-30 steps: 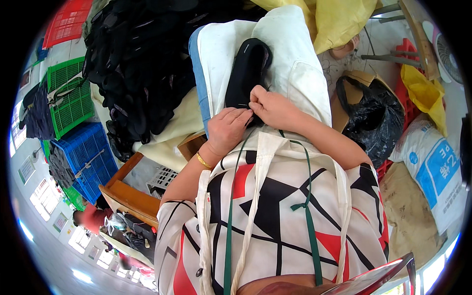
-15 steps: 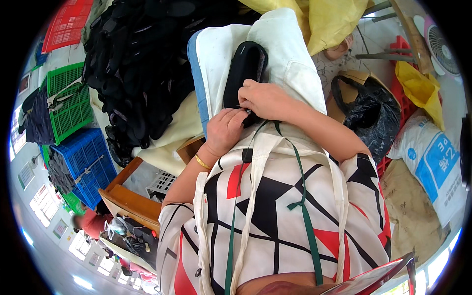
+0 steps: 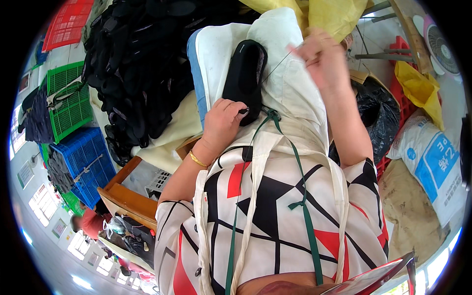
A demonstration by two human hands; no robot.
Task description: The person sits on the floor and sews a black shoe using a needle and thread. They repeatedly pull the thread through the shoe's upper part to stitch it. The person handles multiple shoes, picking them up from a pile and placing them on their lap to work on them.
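A black slip-on shoe [image 3: 236, 81] lies lengthwise on the white apron [image 3: 214, 44] over my lap. My left hand [image 3: 223, 120] grips the shoe's near end, thumb and fingers pinched on its edge. Raised to the upper right is my right hand [image 3: 324, 59], smeared by motion. A thin dark thread [image 3: 277, 67] runs taut from the shoe's right side up to its fingers. Whether a needle is in those fingers cannot be made out. Beside the shoe's near end is the knot of a green ribbon [image 3: 271, 114].
A big heap of black shoes [image 3: 142, 64] fills the upper left. Green [image 3: 71, 103] and blue [image 3: 83, 164] crates and a wooden drawer [image 3: 128, 196] stand to the left. On the right are a black plastic bag [image 3: 378, 113], a white sack [image 3: 427, 162] and a fan [image 3: 441, 44].
My right hand has left the shoe and swung up to the right, drawing out the thread. My left hand stays at the shoe's near end.
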